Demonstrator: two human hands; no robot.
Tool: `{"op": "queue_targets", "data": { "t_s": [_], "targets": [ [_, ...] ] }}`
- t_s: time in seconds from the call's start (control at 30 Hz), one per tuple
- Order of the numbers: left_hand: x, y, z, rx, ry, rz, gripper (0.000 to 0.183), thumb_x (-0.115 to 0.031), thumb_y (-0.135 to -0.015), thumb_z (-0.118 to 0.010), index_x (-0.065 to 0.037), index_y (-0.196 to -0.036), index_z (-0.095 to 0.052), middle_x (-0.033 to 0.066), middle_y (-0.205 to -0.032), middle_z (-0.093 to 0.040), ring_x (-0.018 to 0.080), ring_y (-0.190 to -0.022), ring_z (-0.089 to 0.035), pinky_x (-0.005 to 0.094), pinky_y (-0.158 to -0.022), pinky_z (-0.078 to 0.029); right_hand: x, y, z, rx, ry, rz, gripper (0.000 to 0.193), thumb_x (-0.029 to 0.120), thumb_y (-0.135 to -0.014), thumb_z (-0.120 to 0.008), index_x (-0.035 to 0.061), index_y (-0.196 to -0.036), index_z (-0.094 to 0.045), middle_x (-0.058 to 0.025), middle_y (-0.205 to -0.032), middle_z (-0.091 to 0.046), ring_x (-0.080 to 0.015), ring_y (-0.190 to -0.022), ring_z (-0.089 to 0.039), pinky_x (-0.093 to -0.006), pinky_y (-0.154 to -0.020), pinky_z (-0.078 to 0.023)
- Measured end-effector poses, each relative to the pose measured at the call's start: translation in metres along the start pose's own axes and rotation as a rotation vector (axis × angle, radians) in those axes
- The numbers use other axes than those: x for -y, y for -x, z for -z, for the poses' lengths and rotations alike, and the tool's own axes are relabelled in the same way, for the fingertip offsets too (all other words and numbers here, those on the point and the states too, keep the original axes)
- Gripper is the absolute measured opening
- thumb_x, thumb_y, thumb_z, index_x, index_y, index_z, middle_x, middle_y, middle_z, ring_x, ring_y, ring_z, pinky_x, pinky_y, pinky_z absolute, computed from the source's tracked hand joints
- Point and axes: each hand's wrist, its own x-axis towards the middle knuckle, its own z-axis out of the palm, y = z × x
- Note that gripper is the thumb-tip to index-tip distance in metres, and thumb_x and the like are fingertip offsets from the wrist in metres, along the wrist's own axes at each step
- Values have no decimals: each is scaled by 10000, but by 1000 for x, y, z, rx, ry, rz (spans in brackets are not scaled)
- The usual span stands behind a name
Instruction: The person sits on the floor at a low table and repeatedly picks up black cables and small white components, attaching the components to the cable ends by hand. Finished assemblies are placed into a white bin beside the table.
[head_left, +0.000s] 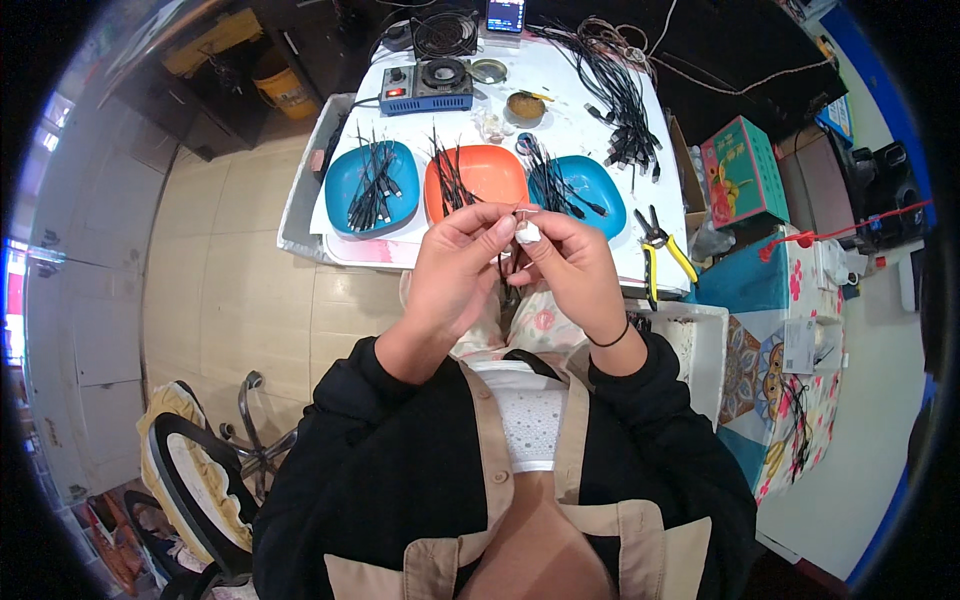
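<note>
item one, black cable (508, 288): hanging beneath the two hands, in front of the counter's near edge, its upper end up among the fingertips with fine thin wires showing.

item two, small white piece (527, 233): at the right thumb tip; i cannot tell what it is.

item three, left hand (464, 255): thumb and forefinger pinched together on the upper end of the black cable.

item four, right hand (572, 262): thumb and forefinger pressed together on the small white piece, tips nearly meeting those of the left hand; dark band (610, 338) around the wrist.

item five, counter (575, 85): white-topped, beyond the hands.

item six, left blue tray (340, 182), orange tray (503, 180) and right blue tray (606, 190): in a row along the near side, each i count bearing black cables.

item seven, pliers (655, 248): yellow and black handles, lying right of the right blue tray, handles toward the near edge.

item eight, loose cable bundle (630, 130): far right.

item nine, box-shaped device (425, 100): blue front, lit red switch, behind the left blue tray; fan (446, 36) behind it.

item ten, round dish (524, 108): brown contents, right of the device.
</note>
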Motion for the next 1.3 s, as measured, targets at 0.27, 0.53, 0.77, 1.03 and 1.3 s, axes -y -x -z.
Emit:
{"op": "queue_targets", "data": {
  "t_s": [0.27, 0.53, 0.77, 1.03, 1.3],
  "targets": [
    [3, 0, 13, -31, 86, 163, 167, -83, -922, -567, -26, -1057, -647, 136, -1179, -613, 210, -1034, -597, 357, -897, -499, -2, 2, 9, 93, -45, -70, 185, 134, -938, -573, -32, -1011, -610, -56, -871, -637, -106, -747, -639, -232, -691, -552],
    [10, 6, 0, -107, -97, -41, 111, -41, -913, -573, 13, -1001, -614, 115, -1090, -622, 197, -956, -629, 329, -773, -567, 3, 5, 9, -79, 288, 159, 100, 29, -895, -594, -25, -976, -571, -65, -884, -642, -92, -782, -625, -212, -699, -500],
    [0, 10, 1, 36, -544, -5, 90, -68, -954, -509, 4, -976, -557, 98, -967, -648, 93, -725, -597, 227, -606, -483, 8, 6, 12, -93, 500, 230, 75, 34, -888, -605, -16, -942, -617, -43, -870, -649, -91, -776, -616, -223, -706, -500],
    [-4, 13, 5, 32, -650, -100, 113, -62, -945, -525, 35, -966, -579, 93, -839, -678, 65, -610, -538, 192, -569, -427, 4, 4, 18, -114, 283, 222, 108, 38, -881, -629, -35, -961, -621, -57, -885, -655, -95, -792, -615, -224, -734, -494],
    [0, 10, 1, 25, -286, -45, 151, -32, -915, -568, 49, -1020, -639, 137, -902, -690, 168, -831, -679, 204, -636, -489, 9, 6, 11, -195, 547, 518, 74, 8, -814, -674, 10, -888, -668, -61, -826, -634, -119, -728, -567, -237, -640, -445]
  ]
}}
